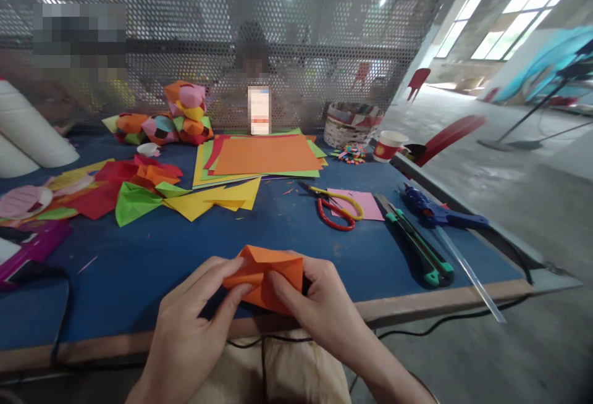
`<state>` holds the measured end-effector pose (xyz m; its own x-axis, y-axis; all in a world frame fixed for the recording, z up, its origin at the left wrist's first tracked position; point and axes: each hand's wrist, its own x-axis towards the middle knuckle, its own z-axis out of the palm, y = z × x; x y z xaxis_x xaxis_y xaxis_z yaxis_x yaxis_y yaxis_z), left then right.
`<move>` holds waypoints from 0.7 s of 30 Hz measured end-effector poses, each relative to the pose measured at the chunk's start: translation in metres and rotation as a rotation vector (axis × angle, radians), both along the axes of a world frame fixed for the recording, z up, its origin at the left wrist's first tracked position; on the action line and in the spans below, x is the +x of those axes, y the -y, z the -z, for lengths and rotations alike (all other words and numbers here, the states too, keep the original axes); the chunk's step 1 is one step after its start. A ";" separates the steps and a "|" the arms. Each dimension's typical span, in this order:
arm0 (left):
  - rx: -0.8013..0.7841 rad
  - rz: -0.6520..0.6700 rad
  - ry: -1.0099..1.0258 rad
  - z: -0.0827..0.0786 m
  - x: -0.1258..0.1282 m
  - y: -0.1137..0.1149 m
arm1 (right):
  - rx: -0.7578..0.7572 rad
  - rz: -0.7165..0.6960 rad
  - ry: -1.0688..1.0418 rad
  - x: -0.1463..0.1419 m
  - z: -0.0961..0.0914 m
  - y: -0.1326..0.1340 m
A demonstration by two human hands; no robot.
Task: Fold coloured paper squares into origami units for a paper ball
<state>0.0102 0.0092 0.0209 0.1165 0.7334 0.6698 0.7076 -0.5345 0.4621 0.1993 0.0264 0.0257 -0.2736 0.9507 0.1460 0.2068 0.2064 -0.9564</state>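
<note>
Left hand (194, 324): low at the near counter edge, above the lap; its grip is closed on the left corner of the orange paper (273, 271), forefinger on top and thumb below.
Right hand (324, 311): grip closed on the same paper's right side, thumb pressed on the front face, the other fingers hidden behind it.
Orange paper: folded, held between both hands just over the near edge of the counter (139, 268), lifted off its blue top.
Scissors (336, 209): red and yellow handles, beyond the right hand, lying partly on a pink sheet (370, 206).
Cutter (417, 246): green and black, right of the scissors, near a blue glue gun (440, 214) and a ruler (467, 274) that overhangs the counter's edge.
Paper stack (266, 155): orange sheet on top, mid-counter, well apart from the hands.
Loose sheets: yellow (213, 200), green (132, 201) and red (99, 197), left of the stack.
Far edge: paper models (176, 117), a basket (352, 123) and a cup (389, 144), near the mesh (324, 33).
Left edge: white rolls (32, 132) and a purple glue gun (32, 246).
</note>
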 end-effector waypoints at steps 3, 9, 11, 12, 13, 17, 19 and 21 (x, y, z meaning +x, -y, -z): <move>-0.086 0.022 0.089 0.001 0.000 0.001 | 0.004 -0.007 0.005 0.001 0.000 0.000; -0.135 0.025 0.154 0.003 0.001 0.002 | 0.037 0.001 -0.005 0.001 0.002 0.000; -0.087 0.010 0.113 0.000 0.002 0.003 | 0.041 0.011 -0.015 0.001 0.002 0.000; -0.063 0.004 0.085 -0.001 0.002 0.003 | 0.043 0.010 -0.028 0.001 0.002 0.000; -0.044 0.003 0.052 -0.003 0.003 0.003 | 0.045 0.005 -0.043 0.000 0.002 0.000; 0.010 0.006 -0.046 -0.007 0.003 0.003 | 0.051 -0.040 -0.081 0.001 -0.001 0.001; 0.021 0.015 -0.061 -0.007 0.002 0.003 | 0.080 -0.052 -0.048 0.002 -0.001 0.001; 0.032 0.015 -0.072 -0.006 0.001 0.003 | 0.116 -0.049 -0.007 0.002 -0.001 0.001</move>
<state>0.0113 0.0065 0.0265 0.1758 0.7096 0.6823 0.7300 -0.5590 0.3933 0.2018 0.0253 0.0266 -0.3177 0.9130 0.2561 0.1868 0.3250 -0.9271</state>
